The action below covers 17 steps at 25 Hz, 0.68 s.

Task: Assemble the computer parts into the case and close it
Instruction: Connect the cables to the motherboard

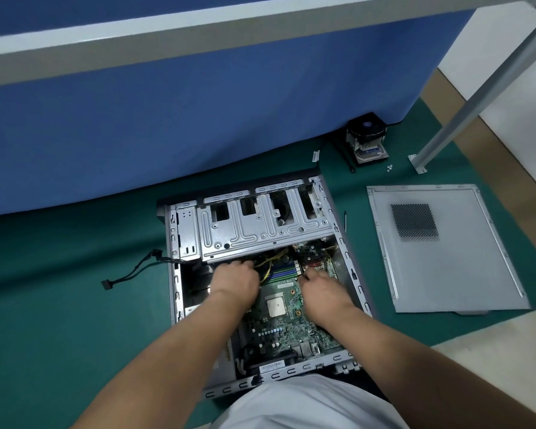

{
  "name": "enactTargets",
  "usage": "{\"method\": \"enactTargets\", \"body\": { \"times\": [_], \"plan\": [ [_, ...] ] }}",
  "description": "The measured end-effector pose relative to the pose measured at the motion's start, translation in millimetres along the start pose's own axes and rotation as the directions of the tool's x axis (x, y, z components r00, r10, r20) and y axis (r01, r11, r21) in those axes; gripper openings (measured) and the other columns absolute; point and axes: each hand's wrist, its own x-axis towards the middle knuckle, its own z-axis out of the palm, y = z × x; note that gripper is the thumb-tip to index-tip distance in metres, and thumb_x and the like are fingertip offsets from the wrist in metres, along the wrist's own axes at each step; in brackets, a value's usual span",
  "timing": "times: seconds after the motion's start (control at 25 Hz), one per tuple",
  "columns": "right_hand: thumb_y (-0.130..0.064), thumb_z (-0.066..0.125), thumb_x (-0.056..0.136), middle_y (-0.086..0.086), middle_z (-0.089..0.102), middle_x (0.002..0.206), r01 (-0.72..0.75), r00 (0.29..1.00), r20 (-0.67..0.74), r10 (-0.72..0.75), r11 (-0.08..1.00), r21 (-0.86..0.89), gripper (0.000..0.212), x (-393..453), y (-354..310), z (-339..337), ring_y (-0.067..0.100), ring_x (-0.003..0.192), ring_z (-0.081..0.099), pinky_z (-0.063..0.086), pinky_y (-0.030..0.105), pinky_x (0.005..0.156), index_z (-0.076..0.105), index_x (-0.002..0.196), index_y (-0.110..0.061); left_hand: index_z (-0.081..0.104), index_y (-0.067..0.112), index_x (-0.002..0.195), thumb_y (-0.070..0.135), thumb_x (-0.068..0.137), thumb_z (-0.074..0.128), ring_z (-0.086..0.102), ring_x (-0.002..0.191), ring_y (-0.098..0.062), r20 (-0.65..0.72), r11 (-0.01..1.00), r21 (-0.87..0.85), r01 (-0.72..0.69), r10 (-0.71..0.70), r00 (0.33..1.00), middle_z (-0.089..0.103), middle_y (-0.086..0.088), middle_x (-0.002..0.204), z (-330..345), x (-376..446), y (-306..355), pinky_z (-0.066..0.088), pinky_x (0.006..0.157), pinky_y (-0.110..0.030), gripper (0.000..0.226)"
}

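An open grey computer case (175, 286) lies on its side on the green mat. Inside it sits a green motherboard (279, 329) with a bare square CPU (275, 306). A metal drive cage (260, 230) spans the case's far half. My left hand (234, 281) reaches in beside the yellow and black cables (268, 264) under the cage, its fingers curled and hidden among them. My right hand (319, 287) rests on the board near the blue memory slots (280, 272), its fingertips hidden. The grey side panel (464, 258) lies flat to the right.
A CPU cooler with fan (365, 140) stands at the back right, a few small screws (390, 167) beside it. A screwdriver (346, 222) lies right of the case. A black cable with connectors (130, 274) trails out to the left. A blue partition (198, 119) and a grey desk leg (464, 103) stand behind.
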Motion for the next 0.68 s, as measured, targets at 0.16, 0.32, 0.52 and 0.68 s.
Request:
{"method": "enactTargets", "body": {
  "times": [0.16,0.32,0.52,0.68],
  "plan": [
    [0.006,0.052,0.082,0.012,0.041,0.150,0.007,0.999,-0.054,-0.003,0.998,0.066,0.062,-0.5,4.8,-0.8,0.029,0.131,0.047,0.050,0.040,0.107,0.054,0.142,-0.010,0.065,0.009,0.129,0.000,0.098,0.047,0.054,0.122,-0.030,0.023,0.991,-0.071,-0.109,0.111,0.994,0.056,-0.006,0.134,-2.5,3.0,-10.4,0.050,0.092,-0.044,0.037],
    [0.005,0.051,0.083,0.008,0.040,0.150,-0.016,0.997,-0.075,0.025,0.993,0.120,0.058,0.5,3.5,-2.4,0.028,0.128,0.050,0.053,0.041,0.101,0.059,0.138,-0.011,0.064,0.007,0.126,-0.006,0.094,0.053,0.056,0.113,-0.034,-0.004,0.986,-0.027,-0.163,0.163,0.987,0.053,-0.011,0.126,-6.3,2.7,0.1,0.049,0.074,-0.043,0.036],
    [0.006,0.052,0.082,0.009,0.043,0.147,-0.023,0.996,-0.082,0.037,0.987,0.158,0.070,0.2,3.6,-3.6,0.029,0.122,0.055,0.056,0.040,0.092,0.045,0.147,-0.015,0.056,0.012,0.133,-0.010,0.087,0.058,0.059,0.081,-0.033,-0.029,0.972,0.018,-0.233,0.234,0.972,0.054,-0.012,0.118,-11.5,4.1,-2.4,0.043,0.059,-0.040,0.051],
    [-0.007,0.053,0.090,0.007,0.041,0.147,0.001,0.991,-0.135,0.016,0.993,0.122,0.054,0.9,-1.2,-3.6,0.028,0.128,0.048,0.045,0.042,0.107,0.049,0.143,-0.017,0.033,0.021,0.139,-0.012,0.081,0.054,0.057,0.073,-0.034,-0.105,0.971,-0.131,-0.200,0.188,0.977,0.049,-0.006,0.092,-10.0,5.5,-11.1,0.042,0.059,-0.041,0.071]
  ]
}}
